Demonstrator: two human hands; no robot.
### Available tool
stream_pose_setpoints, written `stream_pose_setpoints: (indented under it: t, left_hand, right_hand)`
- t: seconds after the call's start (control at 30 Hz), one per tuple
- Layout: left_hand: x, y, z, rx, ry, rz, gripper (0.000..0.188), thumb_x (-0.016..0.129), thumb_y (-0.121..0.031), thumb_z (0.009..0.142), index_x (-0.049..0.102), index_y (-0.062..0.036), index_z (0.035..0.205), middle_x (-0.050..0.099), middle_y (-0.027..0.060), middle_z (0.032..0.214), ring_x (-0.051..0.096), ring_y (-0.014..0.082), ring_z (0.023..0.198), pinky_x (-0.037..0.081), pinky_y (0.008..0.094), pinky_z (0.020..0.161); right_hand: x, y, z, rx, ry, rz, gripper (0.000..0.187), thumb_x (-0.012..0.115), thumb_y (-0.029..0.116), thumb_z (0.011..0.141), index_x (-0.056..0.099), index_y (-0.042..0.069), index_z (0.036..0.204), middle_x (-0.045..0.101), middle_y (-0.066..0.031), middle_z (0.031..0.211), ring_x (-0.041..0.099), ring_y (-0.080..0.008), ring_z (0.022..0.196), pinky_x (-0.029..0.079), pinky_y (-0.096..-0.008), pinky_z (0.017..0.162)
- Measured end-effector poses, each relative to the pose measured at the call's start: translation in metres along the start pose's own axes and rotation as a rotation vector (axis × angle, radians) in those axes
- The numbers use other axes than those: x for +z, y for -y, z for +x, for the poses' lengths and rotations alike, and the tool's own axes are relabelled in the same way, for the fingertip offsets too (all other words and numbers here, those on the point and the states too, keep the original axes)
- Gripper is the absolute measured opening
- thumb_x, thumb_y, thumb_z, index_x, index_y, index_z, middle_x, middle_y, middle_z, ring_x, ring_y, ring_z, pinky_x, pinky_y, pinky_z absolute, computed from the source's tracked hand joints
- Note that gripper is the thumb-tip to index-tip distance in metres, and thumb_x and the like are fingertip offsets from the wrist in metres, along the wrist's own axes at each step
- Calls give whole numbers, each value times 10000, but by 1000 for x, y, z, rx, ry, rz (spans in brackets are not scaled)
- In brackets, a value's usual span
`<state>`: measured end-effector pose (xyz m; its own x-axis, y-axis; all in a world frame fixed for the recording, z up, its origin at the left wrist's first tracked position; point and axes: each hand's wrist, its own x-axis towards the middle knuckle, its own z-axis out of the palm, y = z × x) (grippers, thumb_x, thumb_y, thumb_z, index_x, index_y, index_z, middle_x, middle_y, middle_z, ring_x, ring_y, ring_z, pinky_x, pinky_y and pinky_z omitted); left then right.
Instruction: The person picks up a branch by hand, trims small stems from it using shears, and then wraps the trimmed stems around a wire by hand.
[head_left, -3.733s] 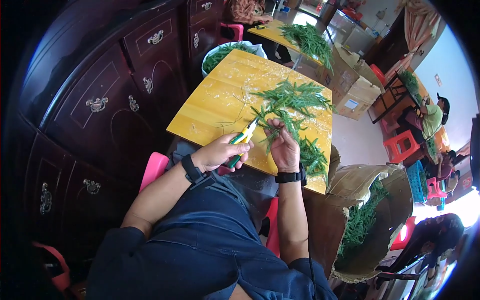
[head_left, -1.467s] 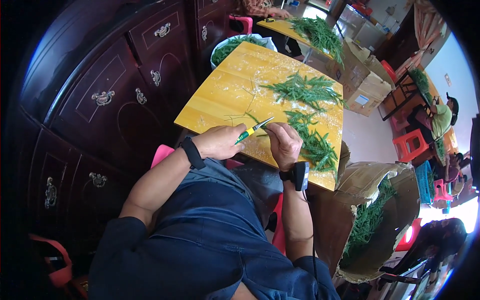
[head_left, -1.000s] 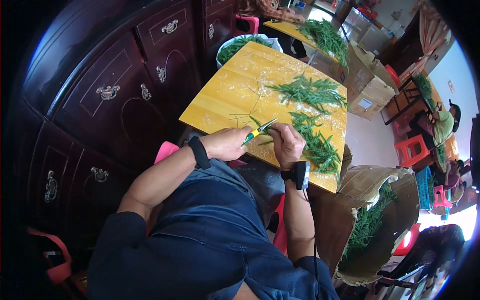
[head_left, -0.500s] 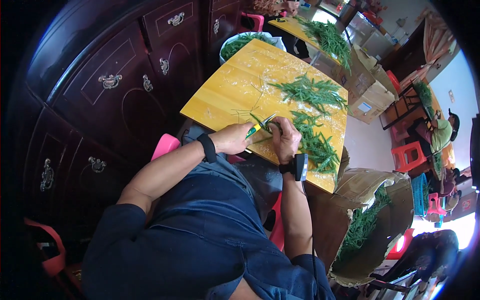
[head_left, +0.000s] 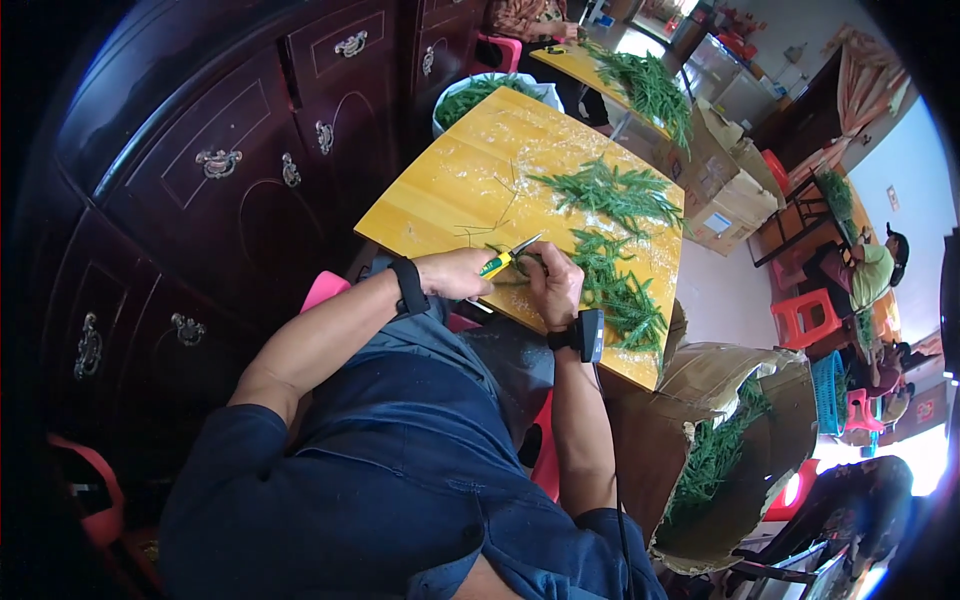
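My left hand (head_left: 455, 274) is closed around a hand tool with a yellow and green handle (head_left: 495, 265) and a slim, pointed metal tip. It is too small to tell whether this is pliers or a blade. Close beside it, my right hand (head_left: 557, 287) is pinched on a green artificial pine sprig (head_left: 521, 268), mostly hidden by the fingers. Both hands are over the near edge of a yellow wooden table (head_left: 425, 195). To the right of them, a pile of green sprigs (head_left: 622, 300) lies on the tabletop, with another pile (head_left: 615, 192) farther back.
An open cardboard box (head_left: 630, 440) of greenery stands right of the table. Behind it are a white-lined tub (head_left: 549, 92) of sprigs and another carton (head_left: 735, 190). Dark cabinets (head_left: 230, 200) line the left. Co-workers sit at other tables, one in a light green top (head_left: 872, 275).
The whole view has shifted slightly, and the far co-worker shows more. Both hands stay close together at the table edge, with the tool still in my left hand.
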<state>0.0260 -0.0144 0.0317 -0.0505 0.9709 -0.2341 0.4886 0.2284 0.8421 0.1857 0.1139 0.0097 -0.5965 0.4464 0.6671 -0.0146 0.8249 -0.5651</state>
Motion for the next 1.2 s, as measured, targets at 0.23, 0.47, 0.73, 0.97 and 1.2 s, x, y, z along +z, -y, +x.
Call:
stream_pose_setpoints:
  t: [0.23, 0.47, 0.73, 0.97, 1.2]
  left_hand:
    - [9, 1, 2, -30, -93, -59, 316, 606, -115, 858, 535, 26, 1131, 602, 107, 743, 584, 174, 644, 481, 328, 596]
    - [11, -10, 1, 83, -177, -6, 322, 597, -114, 853, 520, 54, 1117, 631, 142, 759, 628, 214, 651, 499, 352, 596]
    - [12, -7, 5, -20, -66, 18, 269, 558, -71, 886, 496, 7, 1136, 580, 60, 712, 560, 150, 597, 471, 303, 553]
    - [17, -2, 9, -14, -111, -188, 169, 556, -68, 878, 515, 15, 1019, 584, 68, 708, 565, 149, 553, 466, 314, 470]
    - [16, -12, 20, -112, -85, -296, 74, 547, -54, 881, 521, -16, 939, 564, 44, 680, 536, 127, 520, 449, 294, 450]
  right_hand:
    - [4, -5, 0, 103, -64, 70, 137, 718, 27, 836, 653, 42, 955, 681, -103, 787, 658, -186, 689, 520, -299, 643]
    - [6, -10, -1, 149, -115, 134, 136, 724, 36, 850, 654, 35, 966, 686, -61, 781, 636, -110, 698, 521, -277, 647]
    - [4, -15, -3, 254, -70, 222, 127, 720, 29, 856, 657, 34, 966, 693, -52, 774, 630, -79, 695, 522, -258, 637]
    - [5, -13, 1, 254, -70, 208, 120, 707, 49, 859, 654, 27, 964, 683, -108, 766, 661, -155, 678, 519, -290, 629]
    - [7, -21, 1, 267, -67, 100, 132, 695, 71, 857, 636, 37, 970, 670, -134, 768, 654, -241, 676, 519, -330, 633]
